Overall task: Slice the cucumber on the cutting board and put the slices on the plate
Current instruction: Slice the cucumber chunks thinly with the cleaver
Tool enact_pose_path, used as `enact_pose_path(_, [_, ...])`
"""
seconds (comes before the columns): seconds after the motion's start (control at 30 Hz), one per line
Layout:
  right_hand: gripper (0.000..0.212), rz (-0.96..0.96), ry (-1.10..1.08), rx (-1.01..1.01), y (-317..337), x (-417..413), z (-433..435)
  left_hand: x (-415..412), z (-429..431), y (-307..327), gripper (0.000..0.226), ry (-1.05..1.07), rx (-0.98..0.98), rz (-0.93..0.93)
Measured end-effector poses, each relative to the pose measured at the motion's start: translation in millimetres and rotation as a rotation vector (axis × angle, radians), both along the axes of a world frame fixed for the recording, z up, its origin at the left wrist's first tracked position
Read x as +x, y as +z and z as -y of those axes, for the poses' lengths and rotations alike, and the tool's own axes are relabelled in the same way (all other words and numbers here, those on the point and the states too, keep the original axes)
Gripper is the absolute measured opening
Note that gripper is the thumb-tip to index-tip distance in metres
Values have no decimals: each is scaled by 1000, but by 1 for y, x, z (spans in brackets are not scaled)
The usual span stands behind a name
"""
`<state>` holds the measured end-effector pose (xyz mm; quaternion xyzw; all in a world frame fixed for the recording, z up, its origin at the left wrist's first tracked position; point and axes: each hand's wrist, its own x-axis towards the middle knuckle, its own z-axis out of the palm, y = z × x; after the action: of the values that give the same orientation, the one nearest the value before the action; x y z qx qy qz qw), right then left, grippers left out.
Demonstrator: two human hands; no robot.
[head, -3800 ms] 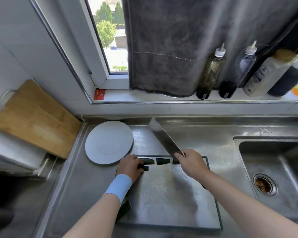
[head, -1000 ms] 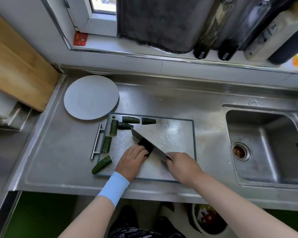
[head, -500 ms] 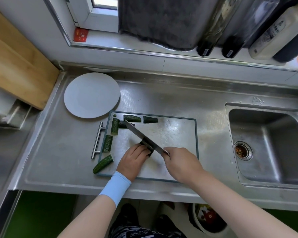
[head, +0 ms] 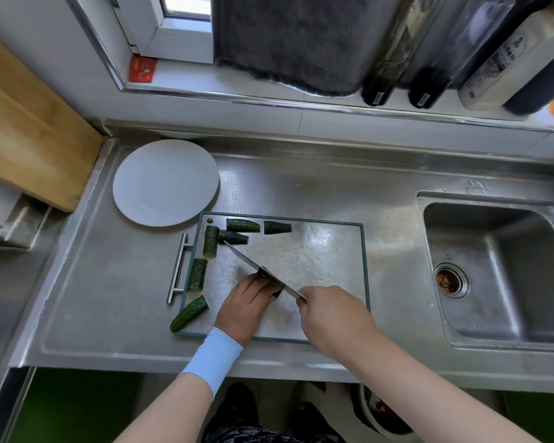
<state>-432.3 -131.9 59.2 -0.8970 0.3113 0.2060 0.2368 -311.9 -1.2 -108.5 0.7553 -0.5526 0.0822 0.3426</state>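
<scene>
Stainless-steel counter [head: 109, 298] carrying a metal cutting board [head: 317, 260], with six cucumber chunks [head: 197, 274] along its left and far edges and the white plate [head: 165, 182] just beside its far-left corner. The right hand [head: 330, 314] has its grip closed round a knife [head: 256, 270] held diagonally over the board. The left hand [head: 247, 306], its grip curled, pins what appears to be a dark cucumber piece [head: 276, 294] against the blade.

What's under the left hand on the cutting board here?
A dark cucumber end shows beyond the left hand, against the knife blade. The hand covers the rest of that piece, so its length cannot be told.
</scene>
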Motion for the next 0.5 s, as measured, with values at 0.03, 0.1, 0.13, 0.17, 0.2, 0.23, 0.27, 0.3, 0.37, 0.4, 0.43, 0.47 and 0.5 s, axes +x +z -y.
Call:
enact_pose_path(0.03, [26,-3,3,-1,1,1,1,0,0,0,16,3,1,0])
enact_pose_path(0.1, [26,-12,0,2,2,3,2,0,0,0,15,6,7,-5])
enact_pose_path(0.13, [26,-19,-2,4,2,4,2,0,0,-1,14,6,11,-8])
enact_pose_path(0.17, [26,-27,-3,5,3,5,3,0,0,-1,14,7,14,-8])
enact_pose_path(0.2, [26,-37,-2,6,4,6,3,0,0,-1,13,11,16,-8])
enact_pose_path(0.23, [25,-47,0,5,5,7,3,0,0,-1,13,14,16,-9])
enact_pose_path(0.27, [23,-55,1,3,5,8,3,0,0,-1,12,15,15,-12])
enact_pose_path(0.3, [22,-62,3,0,6,9,3,0,0,-1,12,14,12,-13])
enact_pose_path(0.37, [21,-78,1,2,8,13,3,0,0,0,13,8,6,-13])
enact_pose_path(0.4, [20,-88,-2,6,9,14,3,1,0,0,13,5,5,-16])
enact_pose_path(0.43, [20,-99,-2,9,10,16,4,1,0,0,14,3,6,-17])
enact_pose_path(0.47, [19,-108,-1,10,11,17,4,1,0,-1,14,3,8,-17])
enact_pose_path(0.5, [18,-115,3,9,12,18,4,1,0,-2,14,4,11,-17])
